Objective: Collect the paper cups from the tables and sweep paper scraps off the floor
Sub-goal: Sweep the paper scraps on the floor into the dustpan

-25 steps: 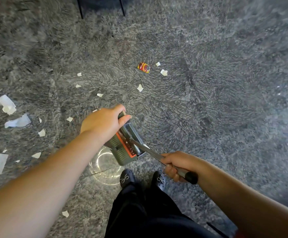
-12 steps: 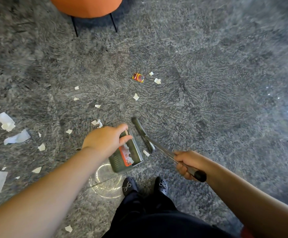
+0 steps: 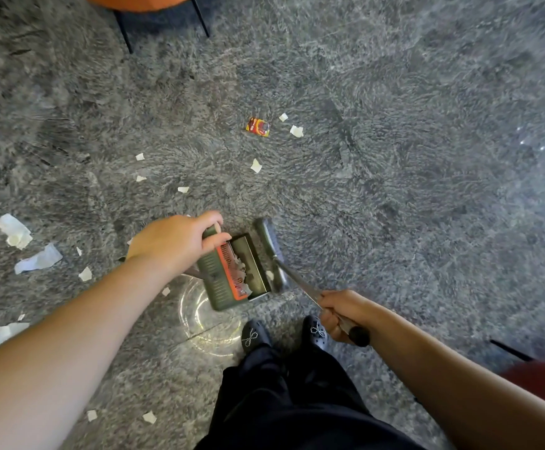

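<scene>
My left hand (image 3: 177,243) grips the handle of a green dustpan (image 3: 232,274) with an orange comb strip; white scraps lie inside it. My right hand (image 3: 342,315) holds the metal handle of a small broom (image 3: 271,251), whose dark head stands on the grey floor just right of the pan's mouth. White paper scraps (image 3: 256,165) are scattered ahead, with bigger torn pieces (image 3: 14,230) at the left. A red and yellow wrapper (image 3: 258,126) lies further ahead. No paper cups are visible.
An orange chair (image 3: 141,1) on thin black legs stands at the top left. My black shoes (image 3: 254,336) are just behind the dustpan. A round light reflection (image 3: 206,316) shows on the glossy floor. A red object (image 3: 543,381) edges in at the lower right.
The broom came out of the dustpan, swung forward, and now stands beside the pan's right edge. The view has shifted slightly, bringing the orange chair into sight.
</scene>
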Demonstrator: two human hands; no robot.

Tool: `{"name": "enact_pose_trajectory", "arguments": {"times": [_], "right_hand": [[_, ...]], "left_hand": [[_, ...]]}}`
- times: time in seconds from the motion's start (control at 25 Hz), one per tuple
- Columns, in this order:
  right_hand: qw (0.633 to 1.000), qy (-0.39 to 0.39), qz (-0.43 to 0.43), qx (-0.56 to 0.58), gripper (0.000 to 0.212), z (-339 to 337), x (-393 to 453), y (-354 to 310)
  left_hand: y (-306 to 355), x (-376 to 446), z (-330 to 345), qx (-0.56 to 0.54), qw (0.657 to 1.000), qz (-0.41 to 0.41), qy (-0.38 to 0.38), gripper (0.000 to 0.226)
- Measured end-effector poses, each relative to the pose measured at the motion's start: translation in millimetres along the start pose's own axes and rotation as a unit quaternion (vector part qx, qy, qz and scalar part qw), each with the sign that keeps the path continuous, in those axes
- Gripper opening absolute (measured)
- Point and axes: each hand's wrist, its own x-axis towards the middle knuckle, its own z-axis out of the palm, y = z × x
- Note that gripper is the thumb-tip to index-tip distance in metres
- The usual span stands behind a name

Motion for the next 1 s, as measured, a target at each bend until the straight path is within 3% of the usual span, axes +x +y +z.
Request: {"name": "enact_pose_trajectory", "arguments": {"times": [0.12,0.24,0.36,0.56,0.68,0.8,1.0], "right_hand": [[0.998,-0.050,0.020,0.039,0.040,-4,-6,-4],[0.997,-0.073,0.021,0.015,0.032,-4,-19,-8],[0.997,-0.059,-0.002,-0.038,0.020,3,-34,-9],[0.997,-0.014,-0.047,-0.056,0.020,9,-54,-25],[0.997,0.007,-0.070,-0.041,0.019,13,-58,-50],[0.993,0.025,-0.108,-0.040,0.032,15,-55,-85],[0.986,0.043,-0.158,-0.035,0.037,6,-44,-173]], "left_hand": [[-13,-5,-1,0.001,1.000,-0.012,-0.007,0.055],[-18,-14,1,0.008,1.000,-0.010,-0.009,0.056],[-12,-22,1,0.028,0.999,-0.011,0.015,0.057],[-21,-29,-4,-0.005,0.993,-0.092,0.073,0.059],[-23,-21,-14,-0.033,0.988,-0.112,0.101,0.053],[-26,1,-26,-0.054,0.984,-0.115,0.124,0.054],[-44,61,-44,-0.083,0.976,-0.161,0.121,0.055]]}}
